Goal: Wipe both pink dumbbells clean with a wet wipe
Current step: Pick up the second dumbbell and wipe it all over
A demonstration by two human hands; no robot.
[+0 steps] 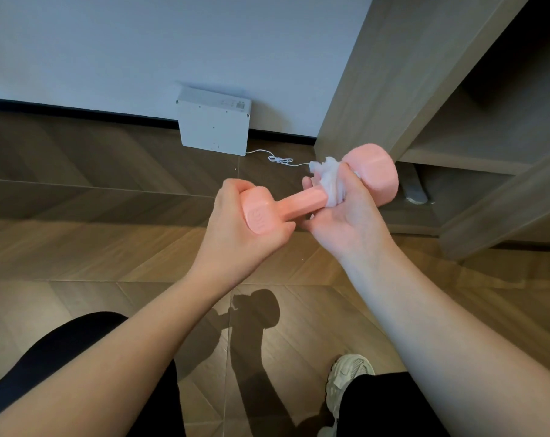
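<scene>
Dumbbell: you are holding the pink dumbbell (302, 200) in the air above the wood floor (78, 247).
Left hand (235, 228): gripping its near head.
Right hand (346, 212): clasping the wet wipe (330, 181) round the handle's far end.

The left hand (240, 238) and right hand (349, 222) were bare, as were both forearms (125, 357) down to the frame edge at 7 and 4 o'clock. Black trousers (46, 367) covered both legs at 8 and 5 o'clock. One chunky off-white sneaker (346, 380), with mesh panels and matching laces, showed at 5 o'clock.
</scene>
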